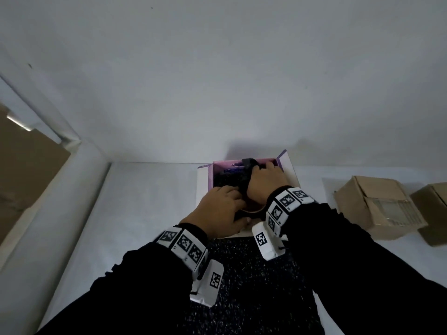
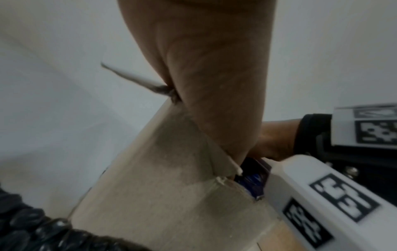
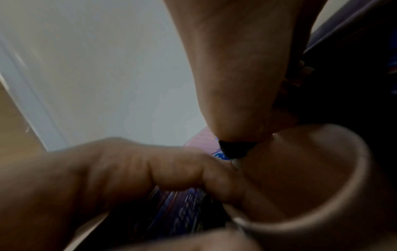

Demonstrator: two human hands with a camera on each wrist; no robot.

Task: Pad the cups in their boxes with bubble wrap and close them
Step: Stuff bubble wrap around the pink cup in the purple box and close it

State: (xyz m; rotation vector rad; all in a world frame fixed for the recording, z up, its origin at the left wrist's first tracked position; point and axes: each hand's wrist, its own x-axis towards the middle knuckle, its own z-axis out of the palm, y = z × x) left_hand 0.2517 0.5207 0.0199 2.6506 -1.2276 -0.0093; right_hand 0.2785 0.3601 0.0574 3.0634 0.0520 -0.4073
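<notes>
An open box (image 1: 289, 170) with a pink-purple inside and white flaps stands at the table's far edge. A brown-rimmed cup (image 1: 252, 211) sits in its near end, and black bubble wrap (image 1: 227, 180) fills the space behind it. My left hand (image 1: 229, 204) curls over the cup's left side, with a bent finger hooked at the cup rim (image 3: 335, 195). My right hand (image 1: 266, 175) reaches deep into the box and grips a strip of the black wrap that arches over it. The box's outer cardboard wall (image 2: 171, 186) fills the left wrist view. The cup's body is hidden.
A sheet of black bubble wrap (image 1: 254, 274) lies on the table in front of the box, under my wrists. Two brown cardboard boxes (image 1: 377, 209) (image 1: 433, 213) stand to the right. The white wall rises just behind the box, and a brown panel (image 1: 24, 170) leans at far left.
</notes>
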